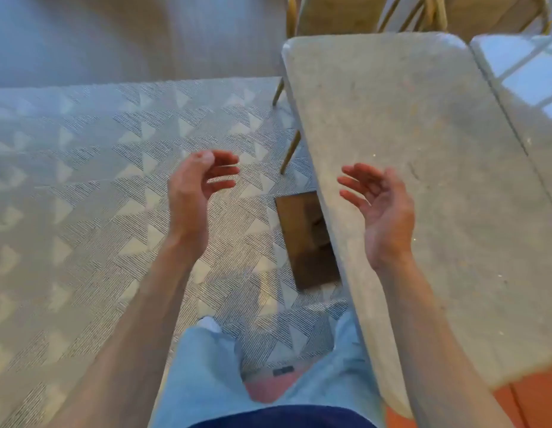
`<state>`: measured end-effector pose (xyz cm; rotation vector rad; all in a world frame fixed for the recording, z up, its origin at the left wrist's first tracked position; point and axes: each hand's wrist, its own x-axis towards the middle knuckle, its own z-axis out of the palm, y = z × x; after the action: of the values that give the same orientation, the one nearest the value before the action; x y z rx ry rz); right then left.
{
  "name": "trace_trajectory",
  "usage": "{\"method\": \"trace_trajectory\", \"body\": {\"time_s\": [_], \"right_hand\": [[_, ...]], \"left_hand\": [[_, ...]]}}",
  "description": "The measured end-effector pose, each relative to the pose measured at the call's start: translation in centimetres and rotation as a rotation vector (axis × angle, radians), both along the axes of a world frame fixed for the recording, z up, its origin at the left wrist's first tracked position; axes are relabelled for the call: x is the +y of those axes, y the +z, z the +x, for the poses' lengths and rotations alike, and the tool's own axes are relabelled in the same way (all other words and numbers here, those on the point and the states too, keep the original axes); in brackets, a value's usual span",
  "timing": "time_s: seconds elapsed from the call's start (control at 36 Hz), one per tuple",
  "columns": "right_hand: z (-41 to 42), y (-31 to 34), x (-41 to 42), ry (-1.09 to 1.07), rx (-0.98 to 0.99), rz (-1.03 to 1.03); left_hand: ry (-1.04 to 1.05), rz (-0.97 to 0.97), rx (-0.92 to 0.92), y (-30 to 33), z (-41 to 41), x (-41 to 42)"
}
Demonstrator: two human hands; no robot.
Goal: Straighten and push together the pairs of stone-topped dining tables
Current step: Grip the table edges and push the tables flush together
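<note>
Both hands empty, fingers spread and curled, gripped nothing. Left hand [194,193] hovered over patterned rug [83,196]. Right hand [381,211] hovered above near edge of stone-topped surface [423,180]. 2nd stone-topped surface [528,97] lay right of it, thin seam between them. Chair legs [289,156] showed beyond.
</note>
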<state>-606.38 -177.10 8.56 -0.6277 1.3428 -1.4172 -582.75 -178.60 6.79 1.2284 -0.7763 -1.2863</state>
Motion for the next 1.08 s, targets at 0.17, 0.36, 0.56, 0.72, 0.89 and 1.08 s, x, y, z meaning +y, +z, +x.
{"method": "trace_trajectory", "body": {"time_s": [0.17,0.36,0.56,0.72,0.89,1.08], "right_hand": [[8.1,5.8,-5.2,0.168,0.052,-0.095],[7.8,12.4,-11.1,0.146,0.178,-0.248],[5.6,17.4,-22.8,0.126,0.132,-0.319],[6.7,23.1,-34.6,0.157,0.09,-0.477],[8.7,27.5,-45.7,0.178,0.135,-0.606],[11.3,28.7,-58.9,0.138,0.178,-0.658]], "left_hand": [[-0.008,-0.027,-0.067,6.3,6.0,-3.1],[-0.083,-0.129,-0.096,12.6,7.0,-10.9],[-0.104,-0.285,-0.151,18.7,6.1,-24.1],[-0.039,-0.37,-0.128,25.1,6.1,-34.2],[0.009,-0.487,-0.168,28.8,8.5,-44.2],[0.003,-0.541,-0.146,29.9,11.3,-57.8]]}}
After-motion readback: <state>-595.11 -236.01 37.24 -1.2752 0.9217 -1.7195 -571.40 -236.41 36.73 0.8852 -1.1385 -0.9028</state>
